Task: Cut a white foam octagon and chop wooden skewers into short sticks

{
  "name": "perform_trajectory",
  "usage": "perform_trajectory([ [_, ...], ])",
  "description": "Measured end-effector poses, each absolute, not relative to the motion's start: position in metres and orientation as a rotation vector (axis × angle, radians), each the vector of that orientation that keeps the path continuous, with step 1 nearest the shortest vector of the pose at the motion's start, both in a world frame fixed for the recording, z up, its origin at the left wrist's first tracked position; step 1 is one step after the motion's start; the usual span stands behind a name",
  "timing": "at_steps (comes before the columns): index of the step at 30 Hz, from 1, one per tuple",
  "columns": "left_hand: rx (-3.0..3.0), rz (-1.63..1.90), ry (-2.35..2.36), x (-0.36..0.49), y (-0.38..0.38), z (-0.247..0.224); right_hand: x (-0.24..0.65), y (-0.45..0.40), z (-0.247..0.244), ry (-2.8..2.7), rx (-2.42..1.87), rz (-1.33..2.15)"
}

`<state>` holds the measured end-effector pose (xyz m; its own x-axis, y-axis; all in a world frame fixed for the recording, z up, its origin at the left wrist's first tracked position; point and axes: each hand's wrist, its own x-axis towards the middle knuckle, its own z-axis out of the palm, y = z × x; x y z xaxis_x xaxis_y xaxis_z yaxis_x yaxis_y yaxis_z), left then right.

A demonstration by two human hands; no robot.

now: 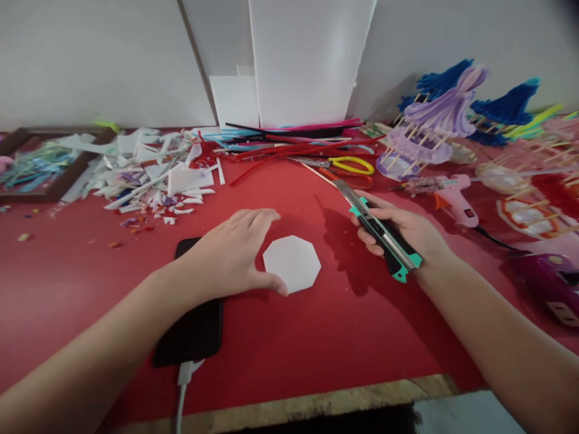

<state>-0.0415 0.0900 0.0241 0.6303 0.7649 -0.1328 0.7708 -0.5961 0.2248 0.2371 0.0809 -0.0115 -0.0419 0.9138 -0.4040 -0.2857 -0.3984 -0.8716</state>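
Observation:
A white many-sided piece (292, 264) lies flat on the red table (289, 343). Just left of it, my left hand (230, 253) arches with thumb and fingers spread, the thumb tip at the piece's lower left edge. My right hand (398, 229) is wrapped round a green and black utility knife (382, 232), held above the table to the right of the piece, its metal end pointing up and to the left. Partly under my left forearm is a black phone (196, 331) with a white cable plugged in.
White scraps (149, 169) are heaped at the back left beside a brown frame (54, 191). Pipe cleaners (289, 144) and yellow-handled scissors (353, 164) lie at the back. On the right are a pink glue gun (456, 196), purple and blue fuzzy models (452, 114) and a purple device (549, 283).

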Motion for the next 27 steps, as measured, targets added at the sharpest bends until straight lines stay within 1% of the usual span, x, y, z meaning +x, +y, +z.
perform_trajectory([
  [3,2.554,-0.008,1.175,-0.045,0.084,0.016,0.237,0.081,-0.011,-0.750,-1.282,1.616],
  [6,2.554,0.140,1.125,-0.046,0.076,0.009,0.237,0.081,-0.011,-0.782,-1.279,1.625],
  [8,2.553,0.341,1.075,-0.047,0.076,0.004,0.237,0.081,-0.011,-0.799,-1.277,1.616],
  [12,2.465,0.880,0.872,-0.051,0.083,-0.007,0.237,0.081,-0.011,-0.794,-1.296,1.612],
  [14,2.404,1.037,0.772,-0.052,0.086,-0.010,0.237,0.080,-0.011,-0.766,-1.316,1.626],
  [16,2.372,1.116,0.709,-0.053,0.088,-0.011,0.237,0.080,-0.012,-0.743,-1.325,1.624],
  [20,2.357,1.136,0.682,-0.053,0.087,-0.009,0.236,0.080,-0.011,-0.737,-1.315,1.612],
  [23,2.338,1.077,0.777,-0.053,0.083,-0.009,0.235,0.082,-0.011,-0.733,-1.331,1.604],
  [25,2.331,0.942,0.960,-0.052,0.078,-0.008,0.234,0.082,-0.011,-0.755,-1.352,1.574],
  [27,2.346,0.703,1.147,-0.050,0.071,-0.005,0.232,0.078,-0.011,-0.816,-1.398,1.530],
])
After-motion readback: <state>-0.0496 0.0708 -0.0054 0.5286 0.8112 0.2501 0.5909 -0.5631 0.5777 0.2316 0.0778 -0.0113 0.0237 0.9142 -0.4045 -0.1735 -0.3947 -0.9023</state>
